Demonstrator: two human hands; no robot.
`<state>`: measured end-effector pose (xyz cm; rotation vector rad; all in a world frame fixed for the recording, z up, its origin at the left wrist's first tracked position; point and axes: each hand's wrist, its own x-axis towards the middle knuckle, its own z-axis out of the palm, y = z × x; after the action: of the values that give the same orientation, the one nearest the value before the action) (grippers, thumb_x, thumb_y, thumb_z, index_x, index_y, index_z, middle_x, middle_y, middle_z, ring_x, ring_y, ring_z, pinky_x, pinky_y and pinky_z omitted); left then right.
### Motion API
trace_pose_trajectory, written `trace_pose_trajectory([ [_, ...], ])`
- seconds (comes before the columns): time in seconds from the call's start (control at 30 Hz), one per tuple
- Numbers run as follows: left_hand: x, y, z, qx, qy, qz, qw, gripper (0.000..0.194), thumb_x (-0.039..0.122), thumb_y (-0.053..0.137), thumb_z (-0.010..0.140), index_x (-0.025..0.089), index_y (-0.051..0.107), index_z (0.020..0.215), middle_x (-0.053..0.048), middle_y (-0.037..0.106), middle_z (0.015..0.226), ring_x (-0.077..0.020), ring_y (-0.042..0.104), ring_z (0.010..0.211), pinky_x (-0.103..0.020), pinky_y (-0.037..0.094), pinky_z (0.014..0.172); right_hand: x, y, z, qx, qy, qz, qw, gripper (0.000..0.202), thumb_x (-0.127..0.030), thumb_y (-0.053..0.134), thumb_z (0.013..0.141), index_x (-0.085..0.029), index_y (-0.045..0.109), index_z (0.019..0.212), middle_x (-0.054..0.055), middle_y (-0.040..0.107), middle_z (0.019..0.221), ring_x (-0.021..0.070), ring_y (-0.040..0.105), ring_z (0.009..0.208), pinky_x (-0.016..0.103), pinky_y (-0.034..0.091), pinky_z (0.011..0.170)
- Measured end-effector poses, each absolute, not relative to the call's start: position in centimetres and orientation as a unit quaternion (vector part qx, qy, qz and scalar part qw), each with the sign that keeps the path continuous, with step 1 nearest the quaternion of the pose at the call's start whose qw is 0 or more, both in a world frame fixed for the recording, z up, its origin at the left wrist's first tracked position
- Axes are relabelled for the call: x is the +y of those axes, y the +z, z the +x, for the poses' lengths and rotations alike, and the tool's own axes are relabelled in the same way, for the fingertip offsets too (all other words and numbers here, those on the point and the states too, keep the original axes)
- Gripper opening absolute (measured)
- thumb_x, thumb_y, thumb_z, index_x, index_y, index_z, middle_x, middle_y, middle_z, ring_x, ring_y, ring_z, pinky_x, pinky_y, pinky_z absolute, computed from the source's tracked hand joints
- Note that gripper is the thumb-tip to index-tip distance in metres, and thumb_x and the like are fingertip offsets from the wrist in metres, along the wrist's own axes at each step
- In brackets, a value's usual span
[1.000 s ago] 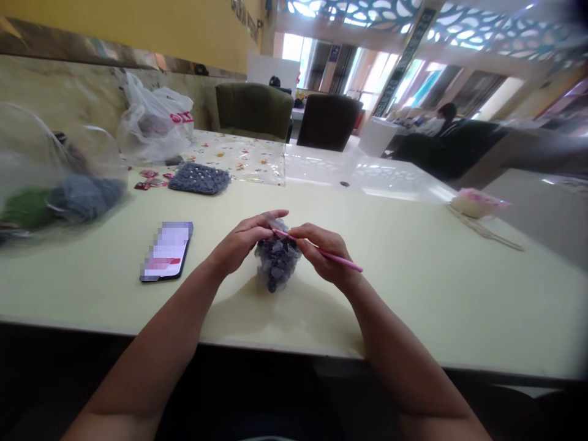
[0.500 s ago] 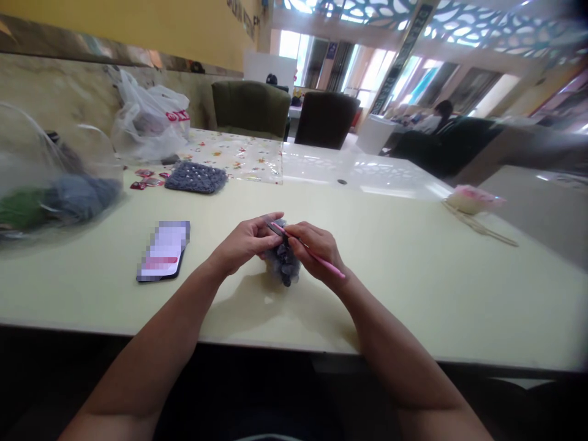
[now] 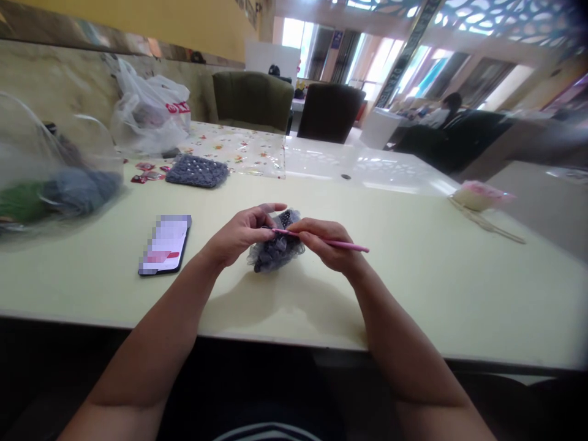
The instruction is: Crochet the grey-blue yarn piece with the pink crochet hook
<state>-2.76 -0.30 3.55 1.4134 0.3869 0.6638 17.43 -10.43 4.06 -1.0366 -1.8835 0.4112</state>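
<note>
A ruffled grey crochet piece is held up over the pale table, between my hands. My left hand pinches its upper left edge between thumb and fingers, with the index finger stretched out above. My right hand is closed around a pink crochet hook. The hook lies nearly level, its handle pointing right and its tip by my left thumb at the grey piece. The yarn strand between the fingers is too small to make out.
A phone lies at the left, with a flat grey crocheted piece and red packets behind it. Clear bag with yarn, white plastic bag, pink-topped bundle at right. A person sits far back.
The pink hook has swung from a slant to nearly level. The grey piece has turned and spread, its lower end now further left. My right hand has shifted slightly right.
</note>
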Motion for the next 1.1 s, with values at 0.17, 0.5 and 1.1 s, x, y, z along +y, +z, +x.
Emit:
trace_pose_trajectory([
  [0.17, -0.6, 3.5, -2.5, 0.206, 0.327, 0.669, 0.635, 0.058, 0.016, 0.071, 0.074, 0.016, 0.061, 0.131, -0.001, 0.063, 0.087, -0.0144, 0.059, 0.082, -0.026, 0.045, 0.077, -10.3, 4.3, 18.1, -0.781, 0.174, -0.439, 0.409, 0.025, -0.027, 0.049, 0.1, -0.016, 0.069, 0.108, 0.005, 0.071, 0.092, 0.0117, 0.063, 0.078, 0.024, 0.049, 0.07],
  [0.5, -2.0, 3.1, -1.5, 0.275, 0.414, 0.797, 0.342, 0.052, 0.012, 0.059, 0.08, 0.02, 0.063, 0.13, -0.002, 0.062, 0.093, -0.015, 0.055, 0.083, -0.028, 0.043, 0.085, -9.7, 2.7, 15.9, -0.807, -0.019, -0.476, 0.348, 0.021, -0.022, 0.04, 0.101, -0.016, 0.061, 0.102, 0.007, 0.068, 0.091, 0.0142, 0.061, 0.076, 0.026, 0.046, 0.069],
  [1.1, -1.8, 3.6, -1.1, 0.239, 0.247, 0.462, 0.817, 0.058, 0.006, 0.072, 0.069, 0.014, 0.064, 0.126, -0.005, 0.072, 0.094, -0.0118, 0.065, 0.074, -0.022, 0.051, 0.069, -9.0, 0.0, 15.8, -0.781, -0.243, -0.43, 0.383, 0.017, -0.029, 0.047, 0.1, -0.021, 0.062, 0.096, 0.004, 0.066, 0.08, 0.0144, 0.059, 0.071, 0.027, 0.045, 0.063],
])
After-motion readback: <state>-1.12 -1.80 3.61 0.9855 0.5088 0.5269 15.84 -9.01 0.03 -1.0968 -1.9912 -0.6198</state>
